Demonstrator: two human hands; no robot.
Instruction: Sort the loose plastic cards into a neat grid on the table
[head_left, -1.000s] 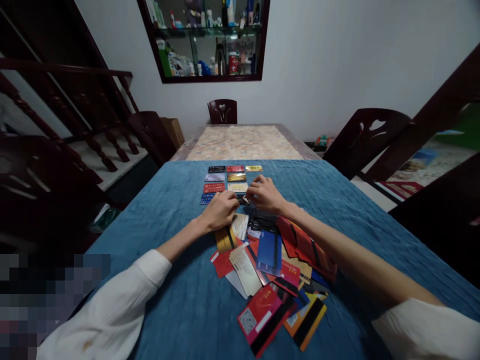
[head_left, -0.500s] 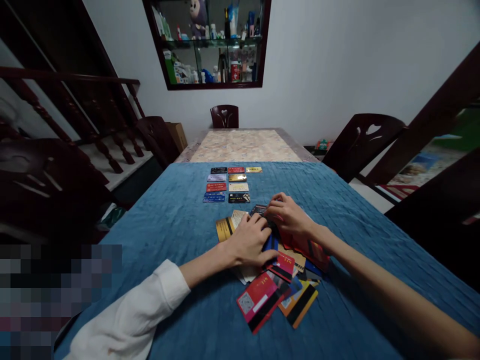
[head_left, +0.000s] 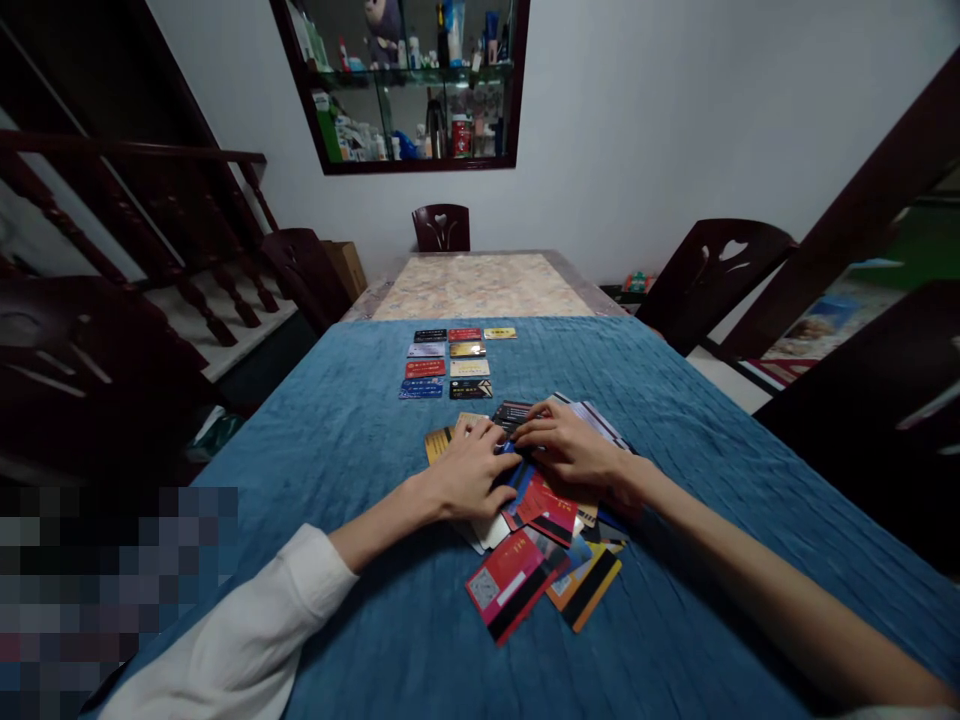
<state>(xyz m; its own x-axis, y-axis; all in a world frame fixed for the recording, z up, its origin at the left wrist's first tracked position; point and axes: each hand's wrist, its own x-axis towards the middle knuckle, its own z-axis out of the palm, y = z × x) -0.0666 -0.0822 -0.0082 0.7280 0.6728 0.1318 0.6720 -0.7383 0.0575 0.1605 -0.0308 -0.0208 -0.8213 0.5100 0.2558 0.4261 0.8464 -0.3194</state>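
Note:
Both hands are over a loose heap of bank-style cards on a blue cloth (head_left: 360, 470). My left hand (head_left: 469, 475) lies palm down on the heap's left side, fingers bent slightly and thumb apart. My right hand (head_left: 574, 448) covers the upper right of the heap, its fingers stretched toward the left hand's fingertips. A blue card shows between the hands. Nearest me lie a red card (head_left: 517, 575) with a QR code and a yellow card (head_left: 596, 590) with a black stripe. A gold card (head_left: 437, 443) sticks out at the left. Cards beneath the palms are hidden.
Beyond the heap, several cards lie face up in short rows, including a black card (head_left: 471, 389) and a blue card (head_left: 421, 388). Past the cloth, the patterned tabletop (head_left: 484, 285) is bare-surfaced. Dark wooden chairs (head_left: 709, 275) stand around the table.
My right hand has shifted slightly down and left, closer to the left hand. White cards now show beyond it, and red cards at the heap's right are covered or moved. The view has shifted a little.

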